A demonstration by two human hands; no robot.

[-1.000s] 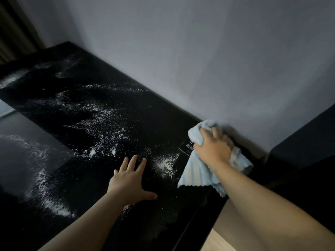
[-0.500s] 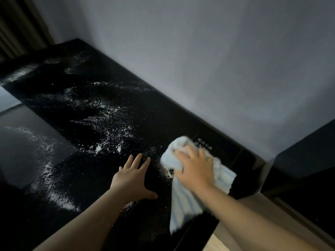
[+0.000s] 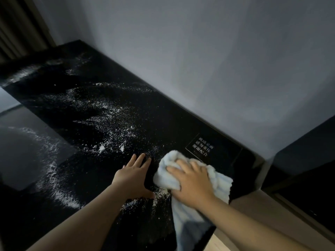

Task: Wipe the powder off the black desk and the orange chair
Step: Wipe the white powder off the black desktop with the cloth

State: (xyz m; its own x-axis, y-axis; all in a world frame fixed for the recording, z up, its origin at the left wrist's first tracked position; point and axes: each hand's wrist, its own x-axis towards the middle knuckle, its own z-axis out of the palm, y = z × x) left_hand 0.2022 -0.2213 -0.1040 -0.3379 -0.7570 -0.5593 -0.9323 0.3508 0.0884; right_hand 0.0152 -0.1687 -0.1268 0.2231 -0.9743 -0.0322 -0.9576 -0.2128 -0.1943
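The only writing in view stands on a dark rectangular label with a thin pale border. It lies flat on the black desk close to the edge that meets the wall, just beyond the pale blue cloth. The label carries three short rows of pale Chinese characters, four to a row. They are small and slightly blurred, and appear to read 玻璃桌面, 请勿重压, 谢谢配合.

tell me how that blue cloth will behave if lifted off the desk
Probably floppy: the cloth bunches under the right hand and its tail droops over the black desk edge. Likely light, with a ribbed fluffy pile. It may shed powder when lifted.
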